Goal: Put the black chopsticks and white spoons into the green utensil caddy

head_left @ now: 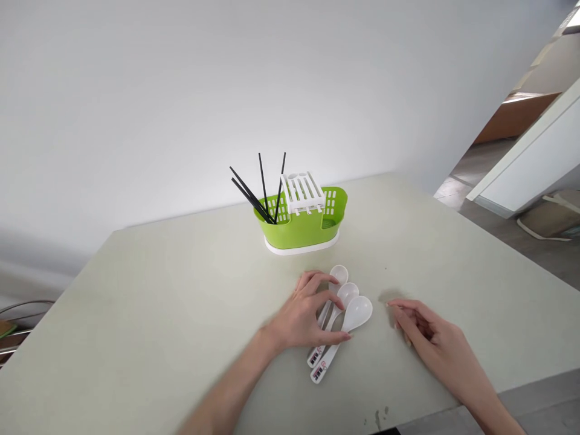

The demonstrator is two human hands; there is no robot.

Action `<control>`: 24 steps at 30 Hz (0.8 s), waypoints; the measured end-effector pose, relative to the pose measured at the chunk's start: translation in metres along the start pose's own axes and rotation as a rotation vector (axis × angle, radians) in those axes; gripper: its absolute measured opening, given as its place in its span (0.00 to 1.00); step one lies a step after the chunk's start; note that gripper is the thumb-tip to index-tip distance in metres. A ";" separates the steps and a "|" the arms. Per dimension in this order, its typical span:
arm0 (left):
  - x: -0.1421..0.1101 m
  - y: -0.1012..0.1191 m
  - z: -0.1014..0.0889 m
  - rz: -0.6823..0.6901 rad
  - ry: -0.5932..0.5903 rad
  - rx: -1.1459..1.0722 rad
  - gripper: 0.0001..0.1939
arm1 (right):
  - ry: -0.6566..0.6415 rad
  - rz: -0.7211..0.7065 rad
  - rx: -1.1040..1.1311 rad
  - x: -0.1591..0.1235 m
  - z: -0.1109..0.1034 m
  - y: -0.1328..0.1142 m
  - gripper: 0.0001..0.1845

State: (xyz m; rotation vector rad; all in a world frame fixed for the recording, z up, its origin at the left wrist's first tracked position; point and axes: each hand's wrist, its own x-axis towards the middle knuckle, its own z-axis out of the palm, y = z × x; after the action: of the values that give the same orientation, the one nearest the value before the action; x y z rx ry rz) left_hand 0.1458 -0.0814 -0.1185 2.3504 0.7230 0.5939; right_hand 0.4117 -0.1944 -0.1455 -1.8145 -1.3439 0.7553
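Two bare hands (296,317), slim tapering fingers (325,296), bare narrow wrists (270,339), slender uncovered forearms (231,383)

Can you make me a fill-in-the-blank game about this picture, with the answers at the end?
1. The bare left hand is spread over a group of ____ smooth white spoons.
2. Thin black chopsticks stand in an oval plastic basket whose main colour is ____.
3. The oval tray under the basket is coloured ____.

Missing words: three; green; white.

Soft light brightens the wall (272,90); outer edges look stretched.
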 end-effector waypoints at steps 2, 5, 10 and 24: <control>0.000 0.000 0.000 0.002 0.004 -0.005 0.23 | -0.002 0.003 -0.001 0.000 0.000 0.001 0.24; -0.001 0.000 0.001 0.001 0.006 -0.003 0.23 | -0.002 0.000 -0.011 -0.001 0.000 0.005 0.24; -0.002 0.000 0.003 0.009 0.012 0.002 0.23 | -0.006 0.009 -0.028 -0.001 0.001 0.012 0.25; -0.002 -0.002 0.004 0.012 0.016 -0.025 0.23 | -0.005 0.034 -0.032 -0.002 0.000 0.010 0.25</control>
State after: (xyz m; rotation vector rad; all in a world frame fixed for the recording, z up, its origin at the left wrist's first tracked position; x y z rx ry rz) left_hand 0.1456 -0.0833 -0.1231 2.3312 0.7050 0.6248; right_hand 0.4166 -0.1980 -0.1533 -1.8660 -1.3383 0.7608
